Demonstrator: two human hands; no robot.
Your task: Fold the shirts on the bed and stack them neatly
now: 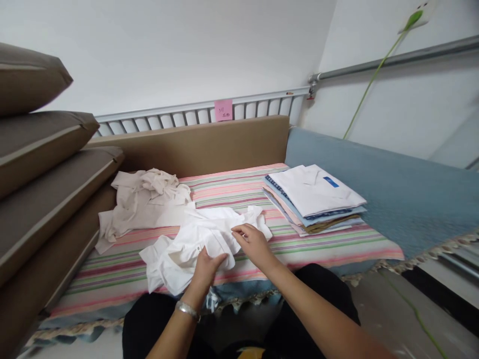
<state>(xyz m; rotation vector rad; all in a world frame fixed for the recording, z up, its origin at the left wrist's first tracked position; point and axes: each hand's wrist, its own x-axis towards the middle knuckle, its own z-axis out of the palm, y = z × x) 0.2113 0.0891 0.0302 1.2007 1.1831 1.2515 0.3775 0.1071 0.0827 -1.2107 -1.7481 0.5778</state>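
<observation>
A crumpled white shirt (202, 229) is spread on the striped cloth in front of me, its sleeves lying out to both sides. My left hand (207, 267) is closed on the shirt's near edge, with the thumb showing on top and some fingertips hidden by the fabric. A small dark spot, perhaps a button, shows beside the left fingers. At the shirt's right part, my right hand (254, 244) has its thumb and fingertips pinched together on the white fabric. The shirt's collar is hard to make out among the folds.
Beige crumpled clothing (145, 199) lies behind left. On the right stands a stack of folded shirts (318, 194), a white one on top. Brown cushions (48, 184) pile up at the left. A blue backrest (359, 174) borders the striped cloth (228, 187); a radiator (164, 119) runs behind.
</observation>
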